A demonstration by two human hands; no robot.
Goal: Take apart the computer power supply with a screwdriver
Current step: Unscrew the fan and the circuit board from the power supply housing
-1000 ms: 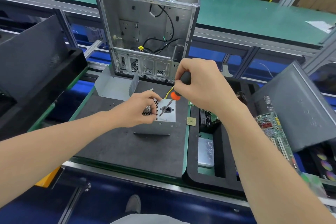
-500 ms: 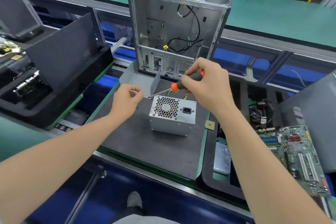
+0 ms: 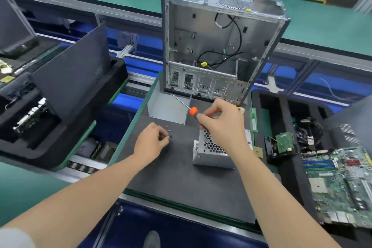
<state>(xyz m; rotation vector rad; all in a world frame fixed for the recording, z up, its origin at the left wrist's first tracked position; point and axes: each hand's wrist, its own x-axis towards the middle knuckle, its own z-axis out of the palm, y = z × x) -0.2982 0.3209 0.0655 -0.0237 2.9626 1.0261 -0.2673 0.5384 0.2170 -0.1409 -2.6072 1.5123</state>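
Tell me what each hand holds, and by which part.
Right hand grips the screwdriver by its handle, behind the orange collar. Left hand is curled by the loose screws; a pinch cannot be told.

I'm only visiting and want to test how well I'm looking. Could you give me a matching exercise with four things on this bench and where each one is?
Things:
1 screwdriver
2 power supply
3 loose screws
4 computer case

Places:
A upright at the far end of the mat
B scattered just beyond the left hand
C gripped in the right hand
D lying on the mat, right of the screws

Pairs: 1-C, 2-D, 3-B, 4-A
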